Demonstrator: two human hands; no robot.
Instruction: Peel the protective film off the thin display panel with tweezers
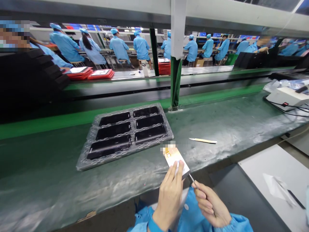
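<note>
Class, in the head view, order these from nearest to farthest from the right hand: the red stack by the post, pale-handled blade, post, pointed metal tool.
1. Pointed metal tool: held in the right hand.
2. Pale-handled blade: on the green bench, ahead.
3. Post: farther ahead, leftward.
4. Red stack: beyond the post, slightly left.

The left hand (170,193) is covering part of a white-and-orange piece (173,158); pixelation is blurring its far end (the lettering is proving unreadable); the right hand (209,203) is partly hiding a metal tool (191,178); a post (178,29) is partly hiding a worker (166,46); the right edge is cutting off a white machine (282,96).
</note>
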